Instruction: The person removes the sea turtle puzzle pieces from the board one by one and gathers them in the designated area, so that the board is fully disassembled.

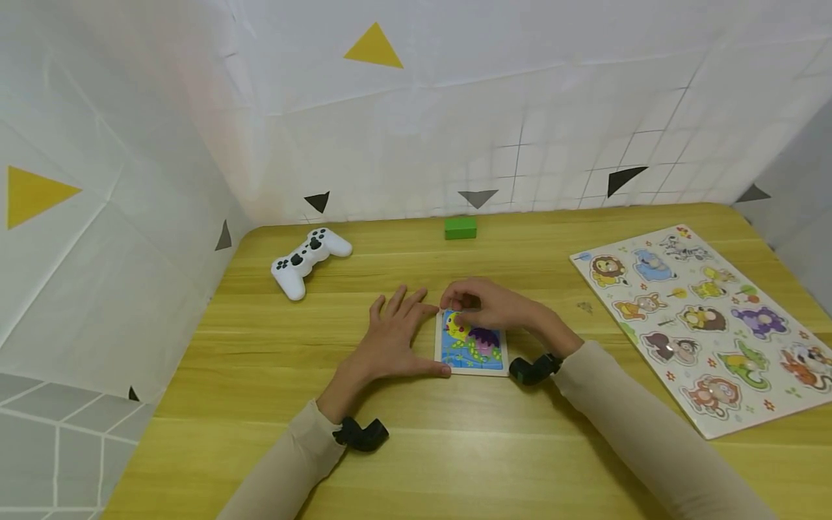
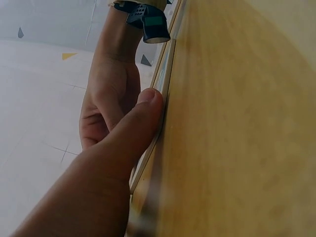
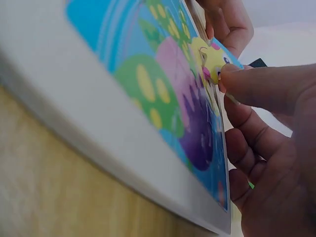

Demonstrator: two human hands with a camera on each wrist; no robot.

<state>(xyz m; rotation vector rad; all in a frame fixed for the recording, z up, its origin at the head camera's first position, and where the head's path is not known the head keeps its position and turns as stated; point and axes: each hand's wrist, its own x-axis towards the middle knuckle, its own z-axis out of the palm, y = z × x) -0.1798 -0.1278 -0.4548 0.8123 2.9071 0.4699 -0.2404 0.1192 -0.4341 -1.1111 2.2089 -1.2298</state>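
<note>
A small framed jigsaw puzzle [image 1: 481, 348] with a purple-shelled turtle lies flat on the wooden table in the head view. My left hand [image 1: 393, 339] spreads along its left side, thumb at the near corner and index fingertip by the far one. In the left wrist view the left thumb [image 2: 140, 118] presses the frame's edge. Over the puzzle's far part, my right hand [image 1: 499, 306] pinches a puzzle piece [image 3: 213, 58] showing the yellow turtle head. The right wrist view shows that piece tilted up from the picture, the thumb on its face and fingers behind.
A white game controller [image 1: 305, 260] lies at the back left of the table [image 1: 416, 462]. A green block [image 1: 460, 228] sits near the back edge. On the right rests a large animal puzzle board [image 1: 663, 328]. White patterned sheets [image 1: 416, 137] stand behind and beside the table.
</note>
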